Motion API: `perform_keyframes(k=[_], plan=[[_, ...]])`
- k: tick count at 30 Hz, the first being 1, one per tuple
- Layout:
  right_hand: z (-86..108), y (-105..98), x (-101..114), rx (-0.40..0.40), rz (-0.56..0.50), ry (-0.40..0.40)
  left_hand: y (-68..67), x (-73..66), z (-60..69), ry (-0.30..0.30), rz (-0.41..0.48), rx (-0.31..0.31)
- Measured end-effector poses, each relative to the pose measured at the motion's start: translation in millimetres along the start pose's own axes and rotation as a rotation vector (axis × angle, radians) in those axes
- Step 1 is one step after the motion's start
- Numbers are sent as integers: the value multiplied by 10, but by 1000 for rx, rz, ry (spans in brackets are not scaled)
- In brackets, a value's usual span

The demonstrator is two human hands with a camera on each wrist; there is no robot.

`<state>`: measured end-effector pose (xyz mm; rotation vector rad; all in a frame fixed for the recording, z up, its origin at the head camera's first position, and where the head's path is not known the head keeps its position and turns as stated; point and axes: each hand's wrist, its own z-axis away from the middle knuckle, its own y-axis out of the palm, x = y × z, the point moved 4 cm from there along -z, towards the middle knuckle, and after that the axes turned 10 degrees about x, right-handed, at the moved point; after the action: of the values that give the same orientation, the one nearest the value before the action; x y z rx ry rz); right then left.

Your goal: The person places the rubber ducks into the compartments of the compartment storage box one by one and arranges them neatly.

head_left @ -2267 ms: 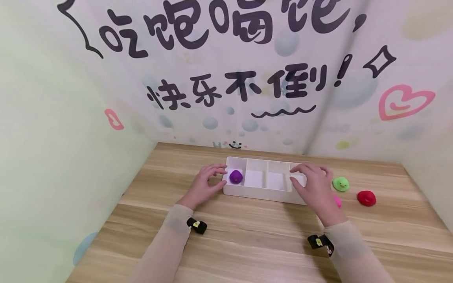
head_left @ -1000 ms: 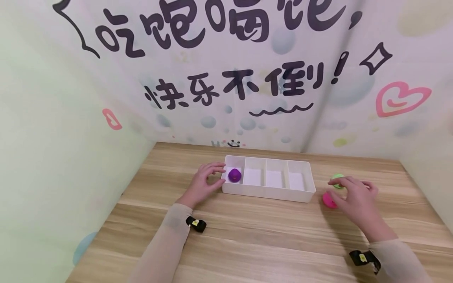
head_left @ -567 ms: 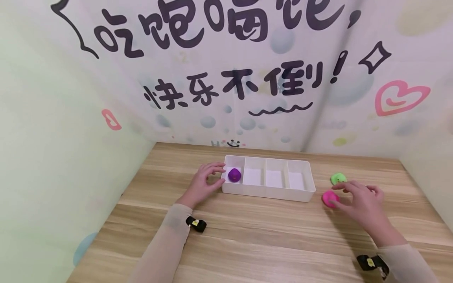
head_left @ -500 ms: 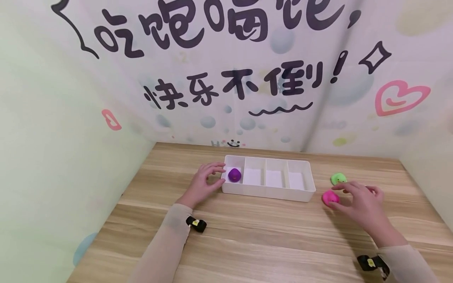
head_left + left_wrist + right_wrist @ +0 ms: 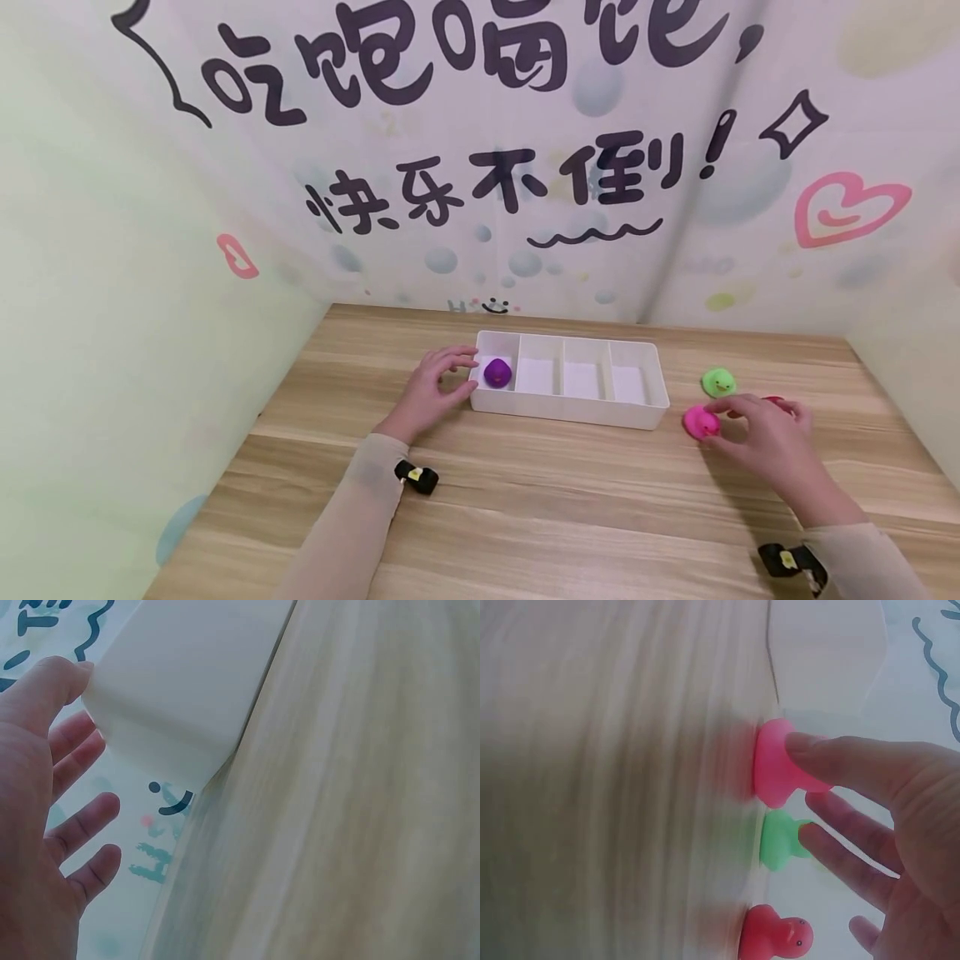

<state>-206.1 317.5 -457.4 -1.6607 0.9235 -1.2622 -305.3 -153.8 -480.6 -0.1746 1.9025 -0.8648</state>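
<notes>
A white box point(image 5: 570, 410) with four compartments stands on the table, a purple duck point(image 5: 497, 373) in its leftmost one. The left hand point(image 5: 427, 393) touches the box's left end with its fingertips, as the left wrist view also shows for the hand point(image 5: 37, 780) and the box point(image 5: 180, 675). At the right, the right hand point(image 5: 776, 446) has thumb and index finger at the pink duck point(image 5: 700, 422), which rests on the table. In the right wrist view the thumb of the hand point(image 5: 900, 825) lies against the pink duck point(image 5: 774, 763).
Behind the pink duck sits a green duck point(image 5: 718, 382). A red duck point(image 5: 777, 403) is mostly hidden behind the right hand; the right wrist view shows this red duck point(image 5: 774, 934) more fully. A printed cloth wall point(image 5: 420, 275) rises at the table's back edge.
The right hand has moved from the box's right end to the pink duck, which now shows its beak side. The left hand has stayed at the box.
</notes>
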Motion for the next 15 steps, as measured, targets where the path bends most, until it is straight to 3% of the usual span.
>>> perform_keyframes(k=[15], plan=[[-1, 31, 17, -68, -12, -34, 17, 23, -6, 24, -8, -13]])
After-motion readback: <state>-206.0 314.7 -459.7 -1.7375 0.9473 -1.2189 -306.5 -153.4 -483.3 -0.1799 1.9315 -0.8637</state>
